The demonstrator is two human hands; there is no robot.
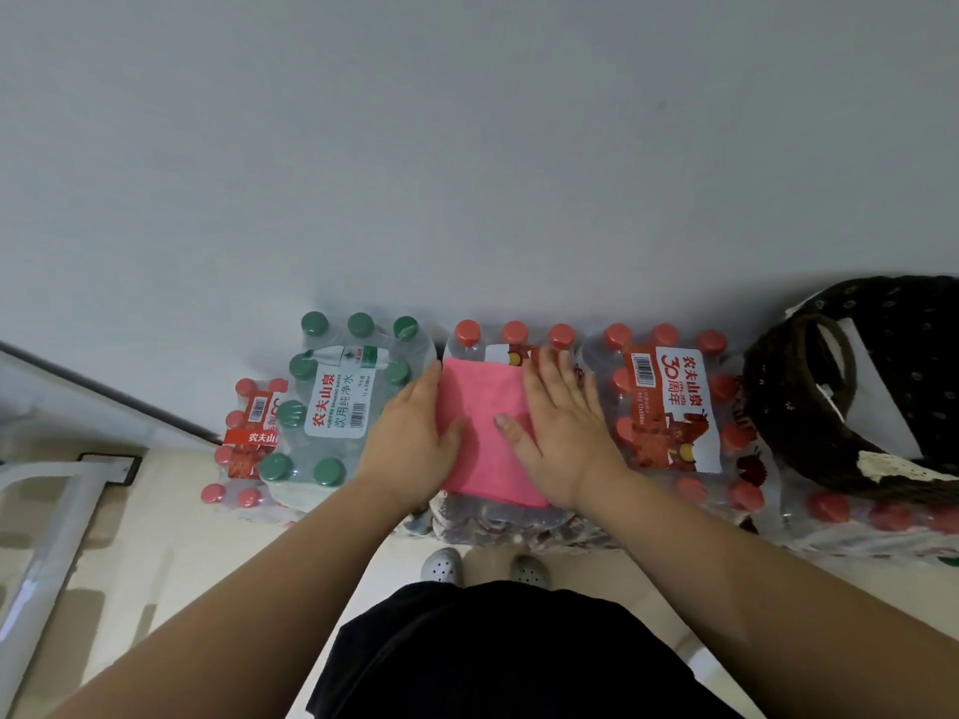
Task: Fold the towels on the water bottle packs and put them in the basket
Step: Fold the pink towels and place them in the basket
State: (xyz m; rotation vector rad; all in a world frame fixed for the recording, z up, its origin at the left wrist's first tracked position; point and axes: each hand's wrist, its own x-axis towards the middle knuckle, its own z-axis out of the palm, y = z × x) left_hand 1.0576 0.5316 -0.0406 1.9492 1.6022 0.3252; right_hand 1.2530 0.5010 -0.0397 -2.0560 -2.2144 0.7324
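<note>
Your left hand (415,448) and right hand (563,438) press flat, fingers straight, on the pink folded cloth towel (480,402) atop the red-capped plastic bottle pack (498,524). Smooth creases outward; dark woven basket (789,407) sits beyond your right fingers.

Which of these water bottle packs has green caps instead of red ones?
The pack just left of the pink towel, beside the left hand. Its caps are green and its label white; the other packs have red caps.

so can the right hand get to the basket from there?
Probably yes: the right hand lies flat on the pink towel; the basket sits rightward past one red-capped pack, nothing taller between.
</note>
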